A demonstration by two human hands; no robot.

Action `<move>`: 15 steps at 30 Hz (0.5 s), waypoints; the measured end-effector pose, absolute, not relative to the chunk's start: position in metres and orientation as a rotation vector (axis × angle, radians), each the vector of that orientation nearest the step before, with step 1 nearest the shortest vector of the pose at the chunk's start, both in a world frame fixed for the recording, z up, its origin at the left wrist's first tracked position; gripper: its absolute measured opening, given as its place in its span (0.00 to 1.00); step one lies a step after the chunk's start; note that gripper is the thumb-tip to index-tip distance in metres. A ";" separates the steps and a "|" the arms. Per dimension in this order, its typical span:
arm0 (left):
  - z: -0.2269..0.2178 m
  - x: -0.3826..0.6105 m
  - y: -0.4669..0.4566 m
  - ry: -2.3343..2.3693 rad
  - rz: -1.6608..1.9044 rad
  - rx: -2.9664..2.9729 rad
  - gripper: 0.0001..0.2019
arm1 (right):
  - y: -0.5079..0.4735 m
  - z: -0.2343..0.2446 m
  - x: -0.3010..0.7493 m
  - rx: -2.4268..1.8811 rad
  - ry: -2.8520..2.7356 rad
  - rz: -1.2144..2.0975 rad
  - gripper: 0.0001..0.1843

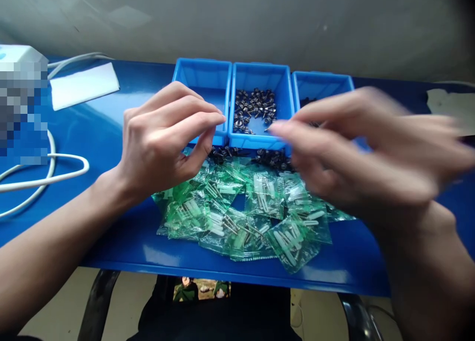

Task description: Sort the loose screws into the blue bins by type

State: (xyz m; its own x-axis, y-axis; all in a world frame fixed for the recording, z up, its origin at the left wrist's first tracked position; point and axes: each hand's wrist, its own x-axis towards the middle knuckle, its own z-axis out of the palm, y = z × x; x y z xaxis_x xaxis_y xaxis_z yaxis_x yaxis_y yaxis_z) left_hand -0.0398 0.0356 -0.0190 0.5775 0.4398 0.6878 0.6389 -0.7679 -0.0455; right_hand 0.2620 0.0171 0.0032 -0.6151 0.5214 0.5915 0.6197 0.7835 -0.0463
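My left hand (168, 135) hovers in front of the left blue bin (202, 69), its thumb and fingertips drawn together in a pinch. Whatever it may hold is hidden. Motion blurs my right hand (356, 153), whose fingertips reach over the front right corner of the middle blue bin (260, 142). Small dark metal screw-like pieces (258, 103) lie in that bin. The right blue bin (322, 78) is partly covered by my right hand. Below my hands spread several clear green-tinted bags (293, 239) containing screws and white plastic plugs. More dark pieces (272, 158) lie between bins and bags.
A white card (85, 86) and a white cable (70, 164) lie on the blue table (148, 254) at left. A grey wall (237, 24) stands behind the bins. A lit screen (202, 289) rests on my lap, between black chair armrests (98, 304).
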 end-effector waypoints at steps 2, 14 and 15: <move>-0.019 -0.040 0.036 -0.879 -0.989 -2.516 0.12 | 0.014 0.003 0.248 -0.642 -2.540 -0.422 0.07; -0.015 -0.042 0.035 -0.873 -0.922 -2.495 0.10 | 0.011 -0.002 0.241 -0.689 -2.666 -0.537 0.09; -0.015 -0.042 0.035 -0.870 -0.930 -2.495 0.10 | 0.011 0.000 0.241 -0.705 -2.618 -0.467 0.09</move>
State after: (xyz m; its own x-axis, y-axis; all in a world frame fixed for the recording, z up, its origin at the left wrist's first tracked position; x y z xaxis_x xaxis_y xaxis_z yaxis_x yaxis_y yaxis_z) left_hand -0.0420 0.0353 -0.0155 0.5986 0.4266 0.6780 0.6481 -0.7554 -0.0969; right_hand 0.2412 0.0108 -0.0001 -0.7985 0.4044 0.4459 0.5337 0.8182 0.2137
